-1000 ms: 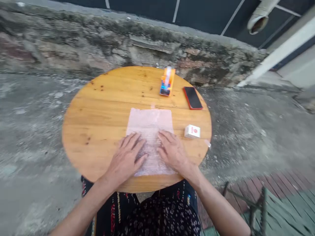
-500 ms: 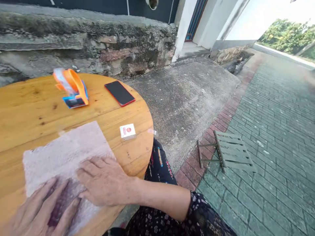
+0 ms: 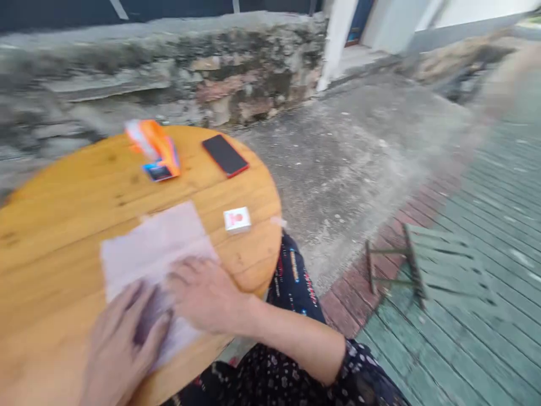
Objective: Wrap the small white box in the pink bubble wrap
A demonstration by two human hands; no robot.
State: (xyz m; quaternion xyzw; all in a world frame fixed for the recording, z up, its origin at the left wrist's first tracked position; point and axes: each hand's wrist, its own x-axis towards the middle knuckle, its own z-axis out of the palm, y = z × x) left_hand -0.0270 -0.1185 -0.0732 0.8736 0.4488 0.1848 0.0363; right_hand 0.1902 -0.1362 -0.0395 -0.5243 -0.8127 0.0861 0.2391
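A pale pinkish sheet, thin and slightly textured like wrapping, lies flat on the round wooden table. My left hand rests on its near left part with thumb and fingers apart; a dark patch shows between them, too blurred to name. Flat on the sheet's right side is my right hand, fingers stretched out towards the left hand. A small clear strip, perhaps tape, pokes out at the sheet's far edge. Right of the sheet sits a small white box with a red mark.
At the table's far side stand an orange and blue tape dispenser and a red-edged phone. A clear strip hangs at the right rim. On the paving is a folding stool; behind runs a stone wall.
The view has swung left, so everything sits further right in the picture. My left hand has drawn slightly closer to my right, and both still lie on the sheet.
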